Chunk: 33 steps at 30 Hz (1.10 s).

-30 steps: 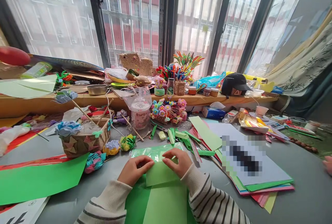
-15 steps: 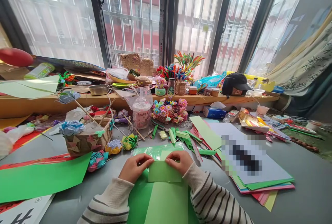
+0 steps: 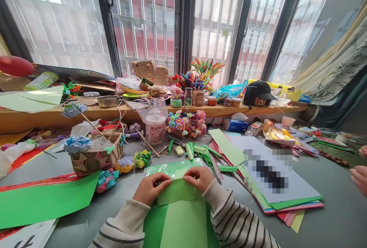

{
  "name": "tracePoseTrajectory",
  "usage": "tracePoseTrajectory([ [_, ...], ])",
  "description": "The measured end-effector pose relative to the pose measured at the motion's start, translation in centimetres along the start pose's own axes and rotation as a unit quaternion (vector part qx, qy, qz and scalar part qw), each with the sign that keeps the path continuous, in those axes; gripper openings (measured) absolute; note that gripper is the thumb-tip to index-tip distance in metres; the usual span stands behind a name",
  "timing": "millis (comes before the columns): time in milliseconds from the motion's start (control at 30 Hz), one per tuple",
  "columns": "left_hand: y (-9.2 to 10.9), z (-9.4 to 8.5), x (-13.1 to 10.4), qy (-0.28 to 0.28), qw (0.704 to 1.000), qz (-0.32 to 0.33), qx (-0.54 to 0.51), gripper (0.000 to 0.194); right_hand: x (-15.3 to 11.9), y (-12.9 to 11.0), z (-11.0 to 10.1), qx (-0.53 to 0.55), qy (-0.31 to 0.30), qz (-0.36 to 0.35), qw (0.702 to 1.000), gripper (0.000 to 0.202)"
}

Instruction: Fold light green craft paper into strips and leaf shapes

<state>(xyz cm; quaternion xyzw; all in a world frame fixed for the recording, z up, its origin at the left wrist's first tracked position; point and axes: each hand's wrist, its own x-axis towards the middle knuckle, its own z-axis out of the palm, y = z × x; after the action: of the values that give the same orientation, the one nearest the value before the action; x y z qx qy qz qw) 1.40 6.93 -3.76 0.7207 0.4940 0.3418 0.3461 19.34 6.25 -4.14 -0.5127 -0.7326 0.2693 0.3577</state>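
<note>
My left hand (image 3: 151,187) pinches the upper edge of a light green paper piece (image 3: 175,193) between thumb and fingers. Close beside it, my right hand (image 3: 200,180) grips the same edge near its right end. The piece tilts a little, its left side lower. Below it lies a longer light green paper strip (image 3: 185,227), partly over a darker green sheet (image 3: 153,225). Just beyond my fingers is a clear plastic sleeve (image 3: 163,169) on green paper. The fingertips behind the paper are hidden.
Green paper scraps (image 3: 197,149) and a ruler (image 3: 215,165) lie ahead. A paper stack (image 3: 298,202) is to the right, a basket with paper flowers (image 3: 96,160) and a green sheet (image 3: 51,202) to the left. Another person's hand (image 3: 359,177) shows at the right edge.
The small light green piece has shifted left and tilted, its left side dropping. My left hand is slightly lower. Another person's hands have come into view at the right edge.
</note>
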Motion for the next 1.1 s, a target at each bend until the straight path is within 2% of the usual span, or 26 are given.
tracePoseTrajectory([
  [267, -0.8, -0.6, 0.3, 0.035, 0.999, -0.021, 0.024, 0.033, 0.3, 0.5, -1.0, 0.026, 0.016, 0.025, 0.999, 0.020],
  [533, -0.8, -0.5, 0.3, 0.020, 0.999, -0.015, 0.023, 0.035, 0.3, 0.7, -1.3, 0.044, 0.014, 0.029, 0.999, 0.020],
  [800, -1.3, -0.7, 0.3, 0.046, 0.998, -0.040, -0.030, 0.034, 0.3, 0.9, -1.8, 0.066, 0.040, 0.041, 0.996, 0.018],
  [1100, -0.8, -0.8, 0.2, 0.060, 0.993, -0.070, -0.078, 0.032, 0.5, 1.4, -1.8, 0.075, 0.053, 0.048, 0.995, 0.020],
])
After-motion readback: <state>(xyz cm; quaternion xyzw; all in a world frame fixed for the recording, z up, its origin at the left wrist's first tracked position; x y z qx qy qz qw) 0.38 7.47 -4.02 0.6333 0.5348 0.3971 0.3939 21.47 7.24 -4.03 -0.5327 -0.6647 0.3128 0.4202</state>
